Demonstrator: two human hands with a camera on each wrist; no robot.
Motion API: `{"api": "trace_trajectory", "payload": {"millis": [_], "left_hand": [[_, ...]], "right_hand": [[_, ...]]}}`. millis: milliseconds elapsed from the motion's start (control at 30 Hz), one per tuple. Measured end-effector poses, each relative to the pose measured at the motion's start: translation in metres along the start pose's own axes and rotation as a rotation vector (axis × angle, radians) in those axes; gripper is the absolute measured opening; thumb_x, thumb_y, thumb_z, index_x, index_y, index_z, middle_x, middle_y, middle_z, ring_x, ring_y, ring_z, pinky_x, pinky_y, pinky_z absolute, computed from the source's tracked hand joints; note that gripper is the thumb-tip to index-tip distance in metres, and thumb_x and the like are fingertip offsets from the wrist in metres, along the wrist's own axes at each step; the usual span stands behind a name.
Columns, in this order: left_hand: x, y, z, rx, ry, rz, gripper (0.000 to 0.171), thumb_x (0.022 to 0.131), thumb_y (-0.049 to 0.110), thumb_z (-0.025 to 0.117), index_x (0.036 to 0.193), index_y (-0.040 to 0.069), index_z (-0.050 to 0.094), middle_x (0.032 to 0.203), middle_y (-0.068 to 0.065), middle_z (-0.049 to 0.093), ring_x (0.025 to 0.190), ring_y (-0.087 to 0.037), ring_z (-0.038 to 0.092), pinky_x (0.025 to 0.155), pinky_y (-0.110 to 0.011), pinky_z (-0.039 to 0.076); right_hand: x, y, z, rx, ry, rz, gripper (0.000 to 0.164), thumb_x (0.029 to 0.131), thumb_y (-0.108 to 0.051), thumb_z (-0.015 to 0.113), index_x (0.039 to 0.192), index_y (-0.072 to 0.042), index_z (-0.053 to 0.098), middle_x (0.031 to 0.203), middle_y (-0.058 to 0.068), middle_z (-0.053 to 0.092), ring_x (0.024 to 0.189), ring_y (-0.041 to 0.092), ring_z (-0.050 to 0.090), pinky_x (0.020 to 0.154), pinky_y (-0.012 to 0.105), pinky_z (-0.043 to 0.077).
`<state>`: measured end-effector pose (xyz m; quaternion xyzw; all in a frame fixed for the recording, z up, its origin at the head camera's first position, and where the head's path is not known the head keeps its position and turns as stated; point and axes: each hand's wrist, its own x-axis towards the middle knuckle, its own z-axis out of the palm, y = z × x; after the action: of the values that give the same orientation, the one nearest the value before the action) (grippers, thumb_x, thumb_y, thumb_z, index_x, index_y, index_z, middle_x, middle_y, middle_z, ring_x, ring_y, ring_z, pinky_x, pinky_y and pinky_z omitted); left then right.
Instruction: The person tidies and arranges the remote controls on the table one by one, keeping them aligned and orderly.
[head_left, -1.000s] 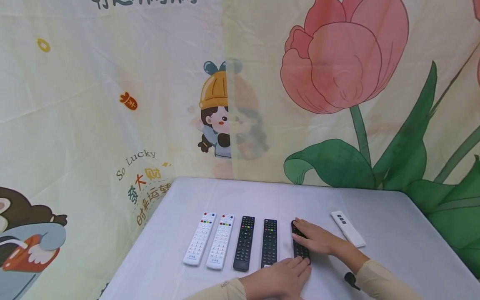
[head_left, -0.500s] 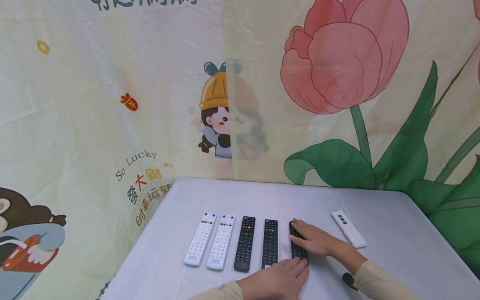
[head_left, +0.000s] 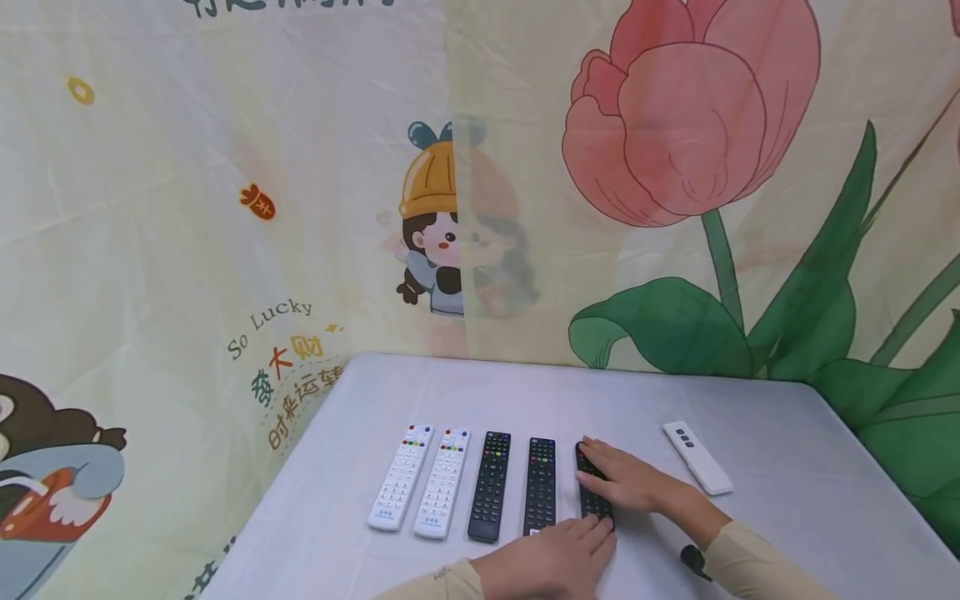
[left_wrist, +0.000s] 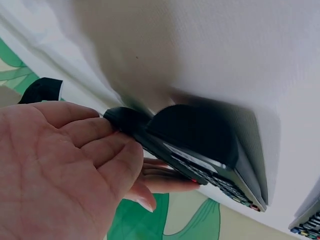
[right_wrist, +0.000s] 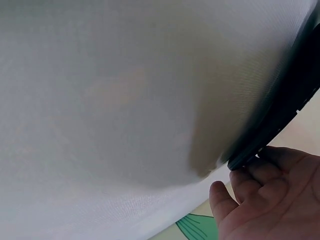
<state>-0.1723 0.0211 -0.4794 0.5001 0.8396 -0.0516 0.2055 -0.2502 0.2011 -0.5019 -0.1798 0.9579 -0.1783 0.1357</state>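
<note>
On the white-covered table point(head_left: 390, 385), a black remote control point(head_left: 596, 502) lies at the right end of a row of remotes. My right hand point(head_left: 632, 478) rests over its far part, with fingertips at the top end and the thumb across its left edge. At the near end, my left hand point(head_left: 551, 557) touches it with extended fingers. In the left wrist view, the left fingers point(left_wrist: 107, 142) meet the end of this remote, behind another black remote point(left_wrist: 200, 132). The right wrist view shows the right fingers point(right_wrist: 250, 182) against the dark remote point(right_wrist: 282, 112).
Left of my hands lie two white remotes point(head_left: 402, 479) and two black ones, all roughly parallel. A slimmer white remote point(head_left: 697, 458) lies slanted to the right. A small black object point(head_left: 693, 560) sits by the right sleeve. A printed cloth point(head_left: 360, 275) hangs behind.
The touched black remote has slid slightly left, closer to its neighbour, with both hands moving along with it. The other remotes have stayed put.
</note>
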Motion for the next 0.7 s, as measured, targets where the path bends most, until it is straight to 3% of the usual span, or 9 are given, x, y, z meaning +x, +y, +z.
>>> {"api": "trace_trajectory", "payload": {"millis": [467,700], "left_hand": [[-0.0035,-0.0008,0.0029,0.013,0.033,0.01,0.081,0.096,0.064,0.041,0.158,0.014,0.025,0.166,0.0,0.019,0.153,-0.012,0.016,0.118,-0.024,0.026],[-0.0044,0.0007,0.0055,0.063,0.053,-0.004,0.083,0.094,0.067,0.042,0.157,0.016,0.026,0.165,0.0,0.021,0.152,-0.012,0.018,0.117,-0.023,0.027]], "right_hand": [[0.0009,-0.0006,0.0021,-0.004,0.017,-0.004,0.075,0.1,-0.06,0.038,0.152,-0.007,0.037,0.161,0.013,0.03,0.149,0.036,0.027,0.118,0.057,0.024],[0.0001,-0.0032,0.0016,0.007,0.018,-0.012,0.073,0.101,-0.058,0.038,0.153,-0.007,0.037,0.162,0.013,0.029,0.149,0.035,0.026,0.119,0.057,0.023]]}}
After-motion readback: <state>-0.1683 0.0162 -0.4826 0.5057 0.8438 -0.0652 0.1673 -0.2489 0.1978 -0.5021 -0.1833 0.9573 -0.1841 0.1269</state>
